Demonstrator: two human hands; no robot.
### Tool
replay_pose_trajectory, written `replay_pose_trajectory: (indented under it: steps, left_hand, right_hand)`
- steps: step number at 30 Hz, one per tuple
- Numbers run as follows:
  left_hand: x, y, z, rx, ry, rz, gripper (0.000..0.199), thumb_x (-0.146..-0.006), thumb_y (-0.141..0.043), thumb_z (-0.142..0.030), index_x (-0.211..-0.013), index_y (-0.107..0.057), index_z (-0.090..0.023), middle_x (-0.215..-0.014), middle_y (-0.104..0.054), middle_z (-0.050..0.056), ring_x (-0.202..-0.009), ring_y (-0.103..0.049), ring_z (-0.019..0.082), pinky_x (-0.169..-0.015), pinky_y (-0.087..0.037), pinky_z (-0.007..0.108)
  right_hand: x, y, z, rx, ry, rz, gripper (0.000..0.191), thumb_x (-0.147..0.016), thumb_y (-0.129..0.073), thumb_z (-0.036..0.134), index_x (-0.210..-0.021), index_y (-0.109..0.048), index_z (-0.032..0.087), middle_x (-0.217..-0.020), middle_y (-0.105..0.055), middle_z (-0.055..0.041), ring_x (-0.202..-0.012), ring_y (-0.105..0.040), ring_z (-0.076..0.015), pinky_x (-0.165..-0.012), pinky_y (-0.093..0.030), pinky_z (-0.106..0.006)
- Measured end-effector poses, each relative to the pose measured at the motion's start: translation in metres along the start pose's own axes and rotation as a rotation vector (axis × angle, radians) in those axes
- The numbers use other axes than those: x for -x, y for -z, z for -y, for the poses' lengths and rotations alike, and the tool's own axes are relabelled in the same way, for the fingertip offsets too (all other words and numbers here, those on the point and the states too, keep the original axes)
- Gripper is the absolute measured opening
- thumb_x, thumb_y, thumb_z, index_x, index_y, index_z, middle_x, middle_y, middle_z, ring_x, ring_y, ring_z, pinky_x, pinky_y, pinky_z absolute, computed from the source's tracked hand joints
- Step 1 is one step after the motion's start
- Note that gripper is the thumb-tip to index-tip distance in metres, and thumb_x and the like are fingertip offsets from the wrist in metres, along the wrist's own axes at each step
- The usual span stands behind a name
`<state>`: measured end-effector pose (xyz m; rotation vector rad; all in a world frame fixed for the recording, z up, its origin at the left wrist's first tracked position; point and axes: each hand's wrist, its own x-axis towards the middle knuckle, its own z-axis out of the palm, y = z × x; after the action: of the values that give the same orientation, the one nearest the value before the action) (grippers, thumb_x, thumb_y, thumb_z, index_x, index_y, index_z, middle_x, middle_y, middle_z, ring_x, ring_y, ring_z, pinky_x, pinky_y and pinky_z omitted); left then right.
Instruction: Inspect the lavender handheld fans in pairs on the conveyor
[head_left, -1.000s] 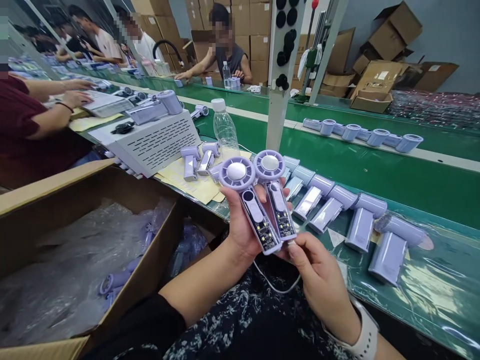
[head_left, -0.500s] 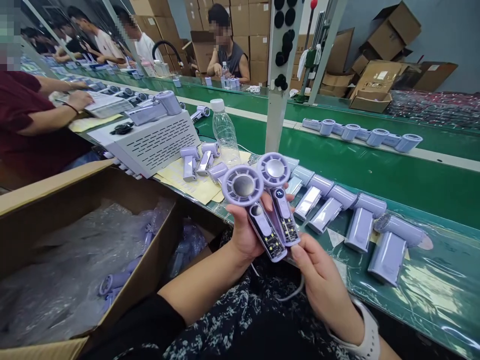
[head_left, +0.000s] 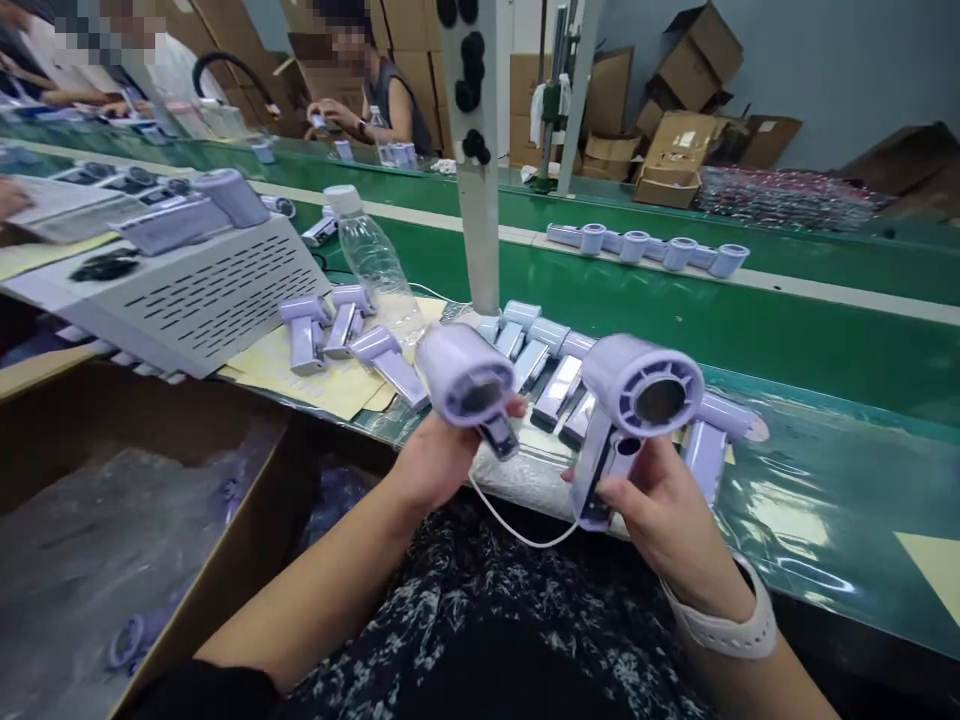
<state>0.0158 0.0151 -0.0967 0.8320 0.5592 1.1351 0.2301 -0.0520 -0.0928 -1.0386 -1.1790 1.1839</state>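
Green tabletop (head_left: 795, 510) behind, hands (head_left: 435, 460) (head_left: 667, 500) now hold fans (head_left: 459, 368) (head_left: 619, 375) apart.

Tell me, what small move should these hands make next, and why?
I'd probably have the left hand tilt its purple fan up toward the wearer. Its handle is foreshortened, so the front is hard to see, whereas the other fan, in the right hand, shows the dark round window on its handle.
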Motion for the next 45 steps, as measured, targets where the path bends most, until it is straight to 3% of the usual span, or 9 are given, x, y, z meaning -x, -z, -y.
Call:
replay_pose_trajectory:
  steps: [2,4,8,13,21,26,33,42,45]
  left_hand:
    - [-0.003,-0.001,-0.001,0.113,0.061,-0.006,0.052,-0.077,-0.084,-0.057,-0.109,-0.071,-0.018,-0.093,-0.071,0.003,-0.085,-0.069,0.018,-0.084,-0.061,0.036]
    - [0.000,-0.006,-0.003,0.157,0.114,0.057,0.061,-0.073,-0.089,-0.049,-0.121,-0.066,-0.019,-0.097,-0.068,0.003,-0.085,-0.068,0.018,-0.080,-0.062,0.035]
    - [0.017,-0.023,-0.004,0.128,0.094,0.214,0.055,-0.077,-0.086,-0.021,-0.124,-0.059,-0.024,-0.098,-0.062,-0.001,-0.081,-0.067,0.014,-0.074,-0.060,0.030]
    - [0.022,-0.029,0.004,0.027,0.048,0.371,0.042,-0.085,-0.080,-0.034,-0.116,-0.054,-0.022,-0.094,-0.062,-0.001,-0.071,-0.069,0.015,-0.068,-0.061,0.033]
    - [0.021,-0.018,0.003,-0.135,0.120,0.310,0.039,-0.088,-0.078,-0.041,-0.108,-0.053,-0.018,-0.085,-0.068,0.002,-0.075,-0.071,0.015,-0.070,-0.057,0.027]
    - [0.020,-0.017,0.004,-0.136,0.120,0.281,0.040,-0.086,-0.080,-0.039,-0.109,-0.055,-0.019,-0.101,-0.065,0.004,-0.075,-0.070,0.016,-0.067,-0.059,0.029]
    - [0.021,-0.017,0.003,-0.059,0.077,0.422,0.039,-0.090,-0.075,-0.034,-0.120,-0.053,-0.022,-0.104,-0.061,0.001,-0.077,-0.073,0.017,-0.073,-0.062,0.034]
    - [0.008,-0.015,0.019,0.020,0.083,0.224,0.043,-0.085,-0.078,-0.038,-0.115,-0.053,-0.020,-0.090,-0.060,-0.003,-0.065,-0.066,0.012,-0.066,-0.063,0.033]
    - [0.011,-0.014,0.018,0.001,0.078,0.282,0.040,-0.088,-0.076,-0.040,-0.115,-0.053,-0.021,-0.091,-0.060,-0.003,-0.066,-0.067,0.013,-0.066,-0.063,0.034]
  right_hand:
    - [0.000,0.004,0.000,-0.088,-0.028,-0.081,0.048,-0.085,-0.082,0.049,-0.125,-0.063,0.029,-0.113,-0.070,-0.0068,-0.095,-0.070,-0.0260,-0.080,-0.062,-0.039]
    - [0.002,0.005,0.005,-0.152,-0.060,-0.103,0.037,-0.091,-0.076,0.047,-0.121,-0.065,0.028,-0.106,-0.069,-0.0054,-0.084,-0.067,-0.0209,-0.075,-0.061,-0.035]
    - [0.018,-0.001,0.020,-0.232,-0.004,-0.077,0.033,-0.096,-0.071,0.038,-0.127,-0.065,0.028,-0.110,-0.067,-0.0049,-0.087,-0.066,-0.0173,-0.078,-0.059,-0.029]
    - [0.030,-0.003,0.022,-0.264,-0.078,0.050,0.027,-0.098,-0.066,0.042,-0.118,-0.069,0.025,-0.104,-0.068,-0.0071,-0.070,-0.063,-0.0154,-0.060,-0.058,-0.026]
    - [0.017,-0.010,0.006,-0.342,-0.163,0.029,0.026,-0.096,-0.070,0.041,-0.114,-0.068,0.023,-0.097,-0.067,-0.0057,-0.073,-0.063,-0.0157,-0.064,-0.058,-0.028]
    - [0.016,-0.012,0.006,-0.375,-0.189,0.051,0.028,-0.093,-0.073,0.042,-0.114,-0.066,0.023,-0.095,-0.067,-0.0042,-0.072,-0.063,-0.0143,-0.065,-0.058,-0.026]
    - [0.020,-0.006,0.007,-0.337,-0.111,0.078,0.027,-0.096,-0.071,0.040,-0.117,-0.067,0.024,-0.096,-0.068,-0.0040,-0.076,-0.064,-0.0145,-0.065,-0.057,-0.025]
    - [0.020,-0.007,0.001,-0.305,-0.139,-0.044,0.026,-0.095,-0.070,0.042,-0.111,-0.066,0.023,-0.097,-0.068,-0.0042,-0.067,-0.063,-0.0140,-0.055,-0.055,-0.024]
    - [0.022,-0.007,0.002,-0.299,-0.151,-0.017,0.026,-0.095,-0.068,0.042,-0.114,-0.065,0.023,-0.096,-0.069,-0.0044,-0.066,-0.063,-0.0143,-0.054,-0.055,-0.025]
